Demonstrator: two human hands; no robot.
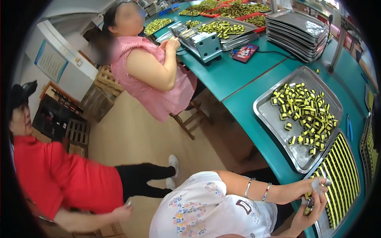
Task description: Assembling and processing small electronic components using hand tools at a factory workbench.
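Observation:
Both my hands are close together at the lower right, over the near edge of a tray packed with neat rows of yellow-and-black parts (340, 174). My left hand (303, 189), with two bracelets on its wrist and pale wraps on its fingers, is closed; what it pinches is too small to make out. Just below, my right hand (307, 218) has its fingers curled around a small yellow-and-black coil part (308, 206). Beyond them, a metal tray (266, 126) holds a loose heap of similar coil parts (303, 113).
Blue-handled pliers (349, 127) lie beside the trays on the green table (248, 101). Stacked metal trays (295, 33) stand farther back. A co-worker in pink (152, 75) sits at a bench machine (200, 41); a person in red (79, 174) stands at left.

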